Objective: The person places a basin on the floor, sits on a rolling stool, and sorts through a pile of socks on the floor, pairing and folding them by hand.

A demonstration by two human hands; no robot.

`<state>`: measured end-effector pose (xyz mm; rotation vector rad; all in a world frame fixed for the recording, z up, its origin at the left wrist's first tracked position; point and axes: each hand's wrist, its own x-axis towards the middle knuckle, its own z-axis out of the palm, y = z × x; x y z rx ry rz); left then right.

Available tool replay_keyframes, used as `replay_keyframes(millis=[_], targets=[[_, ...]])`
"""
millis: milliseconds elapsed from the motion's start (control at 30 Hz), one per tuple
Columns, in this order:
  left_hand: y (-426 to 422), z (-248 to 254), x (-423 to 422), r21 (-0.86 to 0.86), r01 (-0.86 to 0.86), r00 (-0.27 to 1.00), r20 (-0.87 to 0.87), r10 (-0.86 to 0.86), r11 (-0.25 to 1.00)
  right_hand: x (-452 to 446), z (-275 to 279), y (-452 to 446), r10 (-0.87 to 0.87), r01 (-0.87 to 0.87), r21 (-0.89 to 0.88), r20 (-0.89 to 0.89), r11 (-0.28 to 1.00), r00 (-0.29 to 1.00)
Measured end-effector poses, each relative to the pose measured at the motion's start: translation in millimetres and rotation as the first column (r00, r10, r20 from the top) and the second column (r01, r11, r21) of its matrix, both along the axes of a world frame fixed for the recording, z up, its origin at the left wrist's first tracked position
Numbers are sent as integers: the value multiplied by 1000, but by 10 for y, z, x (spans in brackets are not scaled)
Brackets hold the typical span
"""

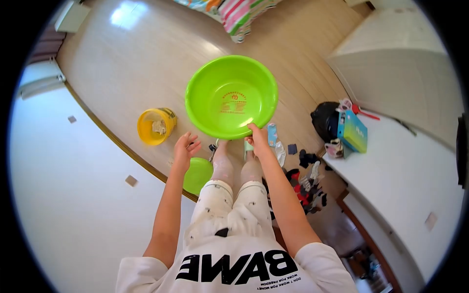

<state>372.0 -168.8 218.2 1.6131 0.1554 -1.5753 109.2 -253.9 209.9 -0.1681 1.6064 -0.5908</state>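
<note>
head view: nearest, the shirt [237,266] is showing at the bottom. the left hand [185,147] is hanging just beside the basin, fingers loosely spread and slightly bent, gripping nothing. the right hand [259,139] is gripping the near rim, thumb lying over the edge. the basin [232,95] is sitting out in front of the legs [223,168]. the step in hand seems to be one-handed holding; moving it further would likely be calling for a firm pinch, since one edge is taking the load. farther down, socks [307,188] are lying heaped to the right, and a yellow bucket [144,135] is standing to the left. farthest, striped cloth [234,22] is hanging down.
</note>
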Motion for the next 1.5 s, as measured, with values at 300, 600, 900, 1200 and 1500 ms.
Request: replay_keyframes(millis=[300, 600, 900, 1200, 1500], targets=[[1250, -2404, 429, 349, 109, 921, 317, -227, 931, 280, -2413, -256, 96, -90, 145, -35, 985, 995], [1958, -3326, 286, 684, 723, -77, 216, -973, 95, 21, -3687, -266, 278, -267, 191, -32, 945, 960], [2082, -3910, 324, 713, 689, -382, 203, -902, -131, -227, -3967, -197, 350, -346, 191, 14, 919, 937], [2505, -3956, 10, 627, 777, -307, 303, -902, -54, -240, -4172, -142, 381, -398, 200, 119, 895, 917], [3014, -3991, -787, 569, 816, -365, 373, -853, -100, -240, -3991, 22, 411, -422, 210, 96, 882, 906]])
